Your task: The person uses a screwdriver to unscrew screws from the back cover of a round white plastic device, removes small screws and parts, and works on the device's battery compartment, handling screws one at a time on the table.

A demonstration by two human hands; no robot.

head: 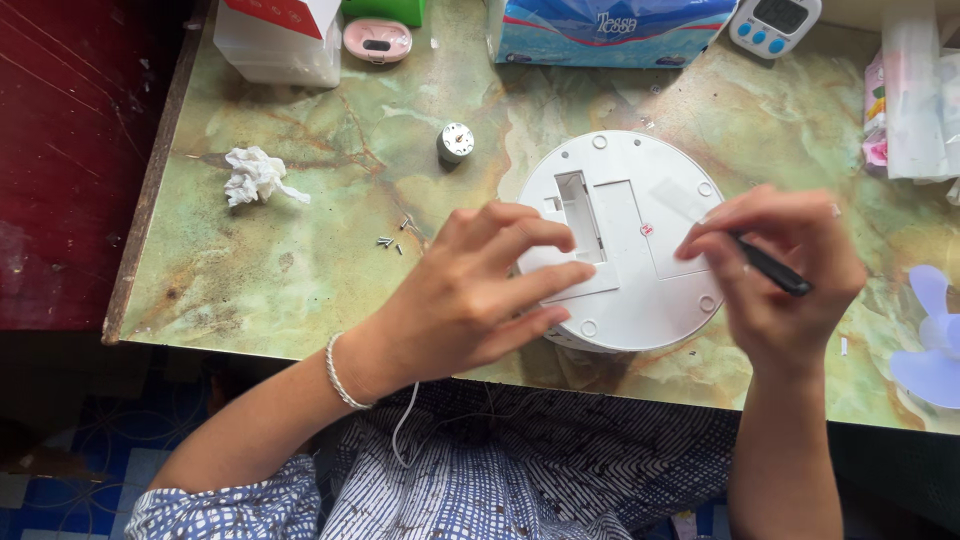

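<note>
A round white plastic base [640,290] lies underside up at the near edge of the green marbled table [330,290], with an open rectangular slot near its left side. My left hand [480,290] rests on the base's left part, fingers spread over a flat white cover piece and pressing down on it. My right hand [780,270] is curled around a thin black tool [772,268], its tip pointing at the base's right half. A small red mark sits near the middle of the base.
Several tiny screws [393,236] lie left of my left hand. A small round motor [455,142] and a crumpled tissue [255,177] sit farther back. A tissue pack [610,30], white timer [775,22], pink case [377,40] and lilac fan blades [935,340] line the edges.
</note>
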